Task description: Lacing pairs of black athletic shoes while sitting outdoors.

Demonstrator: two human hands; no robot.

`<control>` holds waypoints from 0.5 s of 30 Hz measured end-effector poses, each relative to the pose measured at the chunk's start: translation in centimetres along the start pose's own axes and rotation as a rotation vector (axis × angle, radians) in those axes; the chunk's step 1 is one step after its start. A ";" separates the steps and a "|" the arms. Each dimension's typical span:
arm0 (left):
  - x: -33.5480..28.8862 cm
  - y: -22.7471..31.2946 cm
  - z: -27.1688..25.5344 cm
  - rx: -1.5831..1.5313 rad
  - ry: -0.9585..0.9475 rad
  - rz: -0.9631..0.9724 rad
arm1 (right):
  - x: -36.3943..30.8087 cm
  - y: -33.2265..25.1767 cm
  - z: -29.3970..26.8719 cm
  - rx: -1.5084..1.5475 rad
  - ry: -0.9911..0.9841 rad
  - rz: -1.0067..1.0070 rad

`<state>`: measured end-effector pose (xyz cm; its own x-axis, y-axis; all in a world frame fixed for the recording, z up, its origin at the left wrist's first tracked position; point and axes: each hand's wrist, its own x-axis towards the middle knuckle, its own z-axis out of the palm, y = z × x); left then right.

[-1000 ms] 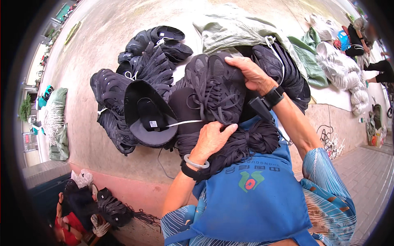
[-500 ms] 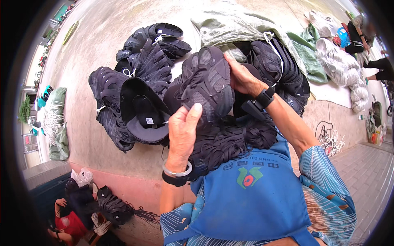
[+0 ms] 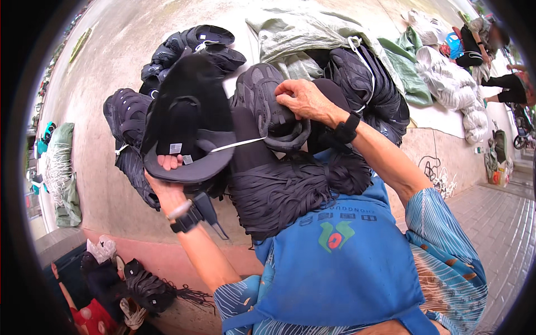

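Note:
My left hand (image 3: 169, 163) grips the near rim of a black shoe upper (image 3: 215, 140), its fingertips hooked inside by small white labels. That upper's far end is blurred, and a white string (image 3: 240, 144) runs from its rim to the right. My right hand (image 3: 304, 101) is curled closed against a dark grey laced shoe upper (image 3: 261, 84) over my lap; what its fingers pinch is hidden. A thick bundle of black laces (image 3: 279, 192) lies across my lap, on a blue apron (image 3: 340, 279).
Tied bundles of black uppers lie at the left (image 3: 125, 120), far left (image 3: 192, 42) and right (image 3: 365, 84). Beyond are a pale woven sack (image 3: 301, 33) and white bundles (image 3: 446, 75). People work at the far right and lower left (image 3: 92, 315).
My left hand has let go of the grey upper and moved left to the black upper's rim. My right hand has shifted left and curled at the grey upper, which now sits lower.

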<state>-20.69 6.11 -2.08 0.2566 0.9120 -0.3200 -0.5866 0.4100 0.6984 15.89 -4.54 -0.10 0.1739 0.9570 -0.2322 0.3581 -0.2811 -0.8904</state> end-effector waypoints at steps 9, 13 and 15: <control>-4.5 -6.8 -17.4 -0.184 -0.072 -0.100 | -0.8 1.2 0.6 -0.148 0.191 -0.236; -5.7 -6.3 -12.9 -0.018 0.232 -0.057 | -1.3 2.6 0.3 -0.424 0.315 -0.298; -7.1 -4.3 -8.9 0.123 0.556 -0.034 | -1.2 3.1 0.2 -0.490 0.311 -0.339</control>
<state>-26.84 -2.17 -8.49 -0.1892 0.7704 -0.6088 -0.4826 0.4670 0.7409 16.60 -6.58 -2.64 0.2085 0.9535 0.2175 0.8015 -0.0391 -0.5968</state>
